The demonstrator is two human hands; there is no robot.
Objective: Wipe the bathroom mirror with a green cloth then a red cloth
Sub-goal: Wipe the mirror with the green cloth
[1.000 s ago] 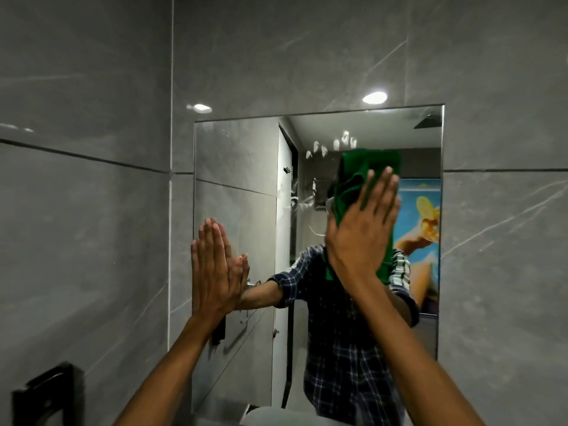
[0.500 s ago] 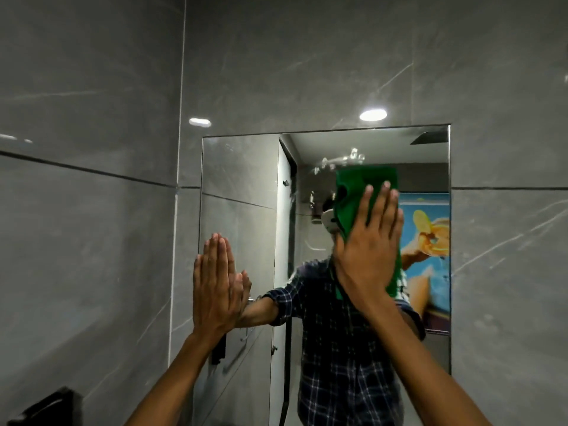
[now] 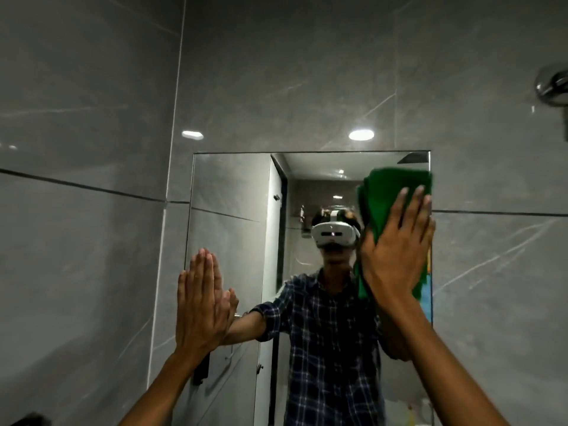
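A frameless rectangular mirror [image 3: 233, 192] hangs on the grey tiled wall. My right hand [image 3: 396, 250] presses a folded green cloth [image 3: 390, 195] flat against the glass near its upper right corner, by the right edge. My left hand [image 3: 201, 299] rests flat on the mirror's left edge, fingers straight and together, holding nothing. The glass reflects a person in a plaid shirt with a white headset. No red cloth is in view.
Grey marble-look tiles [image 3: 92, 241] surround the mirror, with a side wall close on the left. A chrome fitting [image 3: 551, 86] sticks out of the wall at the upper right. A dark object [image 3: 30, 421] sits at the bottom left corner.
My right hand has slid the green cloth from the mirror's upper middle to its upper right corner. The view has tilted up. My left hand stays on the left edge.
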